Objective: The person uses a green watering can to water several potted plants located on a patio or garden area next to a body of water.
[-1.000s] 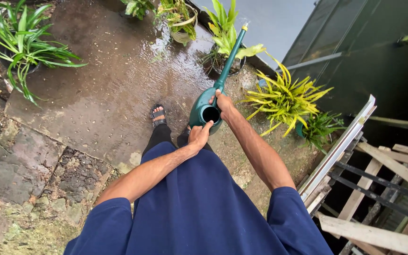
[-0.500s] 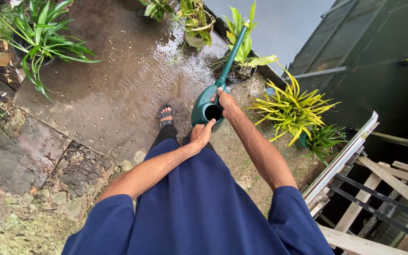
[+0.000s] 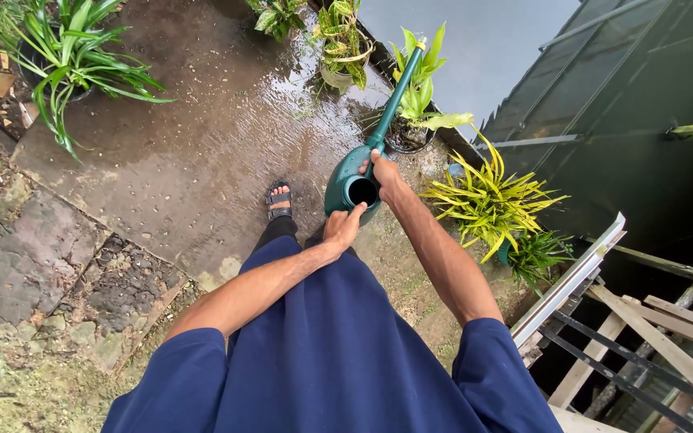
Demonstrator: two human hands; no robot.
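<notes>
Since half a second ago: view shifted slightly; grip unchanged. Green watering can, long spout running away from the grip over a potted plant. Right hand clamped on its top; left hand touching its near rim. Wet concrete paving, outdoors.

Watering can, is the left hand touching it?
Touching. The head view shows the left hand with its fingertips resting on the rim of the watering can, while the right hand wraps its handle.
</notes>
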